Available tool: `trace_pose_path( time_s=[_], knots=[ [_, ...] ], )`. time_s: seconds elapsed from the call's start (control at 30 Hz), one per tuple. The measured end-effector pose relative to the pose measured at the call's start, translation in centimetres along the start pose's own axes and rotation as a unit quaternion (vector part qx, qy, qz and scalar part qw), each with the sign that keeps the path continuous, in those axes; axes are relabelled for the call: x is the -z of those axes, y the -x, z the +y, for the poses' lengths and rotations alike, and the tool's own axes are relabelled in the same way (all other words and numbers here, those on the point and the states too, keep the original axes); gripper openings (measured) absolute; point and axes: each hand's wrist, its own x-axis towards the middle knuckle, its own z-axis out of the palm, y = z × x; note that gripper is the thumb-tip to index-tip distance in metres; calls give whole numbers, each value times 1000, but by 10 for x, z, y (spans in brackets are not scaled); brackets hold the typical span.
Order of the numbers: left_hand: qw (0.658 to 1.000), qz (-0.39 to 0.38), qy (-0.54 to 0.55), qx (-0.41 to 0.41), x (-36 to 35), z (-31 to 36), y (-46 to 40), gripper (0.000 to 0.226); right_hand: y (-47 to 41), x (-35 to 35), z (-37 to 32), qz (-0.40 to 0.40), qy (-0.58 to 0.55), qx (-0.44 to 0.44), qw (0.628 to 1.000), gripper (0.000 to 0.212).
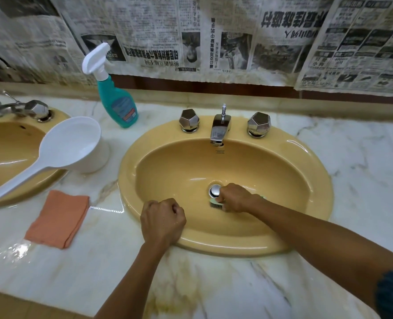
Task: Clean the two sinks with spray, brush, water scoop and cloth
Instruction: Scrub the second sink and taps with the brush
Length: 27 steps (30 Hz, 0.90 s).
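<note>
Brush is gripped by right hand beside drain plug, left hand fisted empty on sink rim; plug may be knocked.

The right sink and the left sink look like glossy glazed ceramic in a mustard tone, and the faucet with its faceted knobs is mirror-bright polished metal. The bench is smooth veined marble, shiny where wet; on it the scoop is smooth white plastic, the spray bottle translucent teal plastic with a paper-like label, and the cloth matt orange fabric. Matt, wrinkled newspaper covers the wall.
</note>
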Motion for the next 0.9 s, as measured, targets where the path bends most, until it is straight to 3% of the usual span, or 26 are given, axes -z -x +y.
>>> trace_pose_path(
  time_s=[0.03, 0.13, 0.23, 0.27, 0.37, 0.43, 0.53, 0.6, 0.7, 0.77, 0.83, 0.9],
  knots=[
    [1000, 1, -1, 1, 0, 0, 0, 24, 0, -4, -8, -9, -16, 12, 1000, 11],
    [1000, -2, -4, -1, -1, -1, 0, 25, 4, -12, -21, -69, -73, 61, 993, 25],
    [1000, -3, -7, 2, -1, 0, -1, 26, -8, -11, -7, 15, -72, -11, 997, 6],
    [1000, -2, -6, 3, -1, 0, 0, 26, -11, -13, -7, 48, -75, -48, 995, 16],
    [1000, 6, -3, -2, 2, 1, 1, 26, -14, -18, -34, 14, -88, -1, 996, 7],
    [1000, 7, -3, -7, 4, 2, 3, 26, -8, -15, -42, -33, -131, 42, 990, 21],
    [1000, 2, -4, -6, 6, 3, 4, 26, -3, -10, -14, 17, -80, -23, 996, 41],
    [1000, 3, 0, -6, 7, 3, 5, 27, 3, -13, -7, 44, -39, -73, 996, 41],
    [1000, 4, -5, -8, 7, 3, 5, 27, 12, -12, -29, -47, -115, 7, 992, 4],
    [1000, 4, -7, -10, 7, 3, 5, 27, 26, 1, -31, -84, -181, 30, 979, 29],
    [1000, 2, -6, -7, 8, 3, 5, 28, 36, 9, -10, -91, -115, 16, 989, 27],
    [1000, -2, -3, -7, 8, 3, 6, 28, 48, 5, 10, -70, 2, -55, 996, 23]
  ],
)
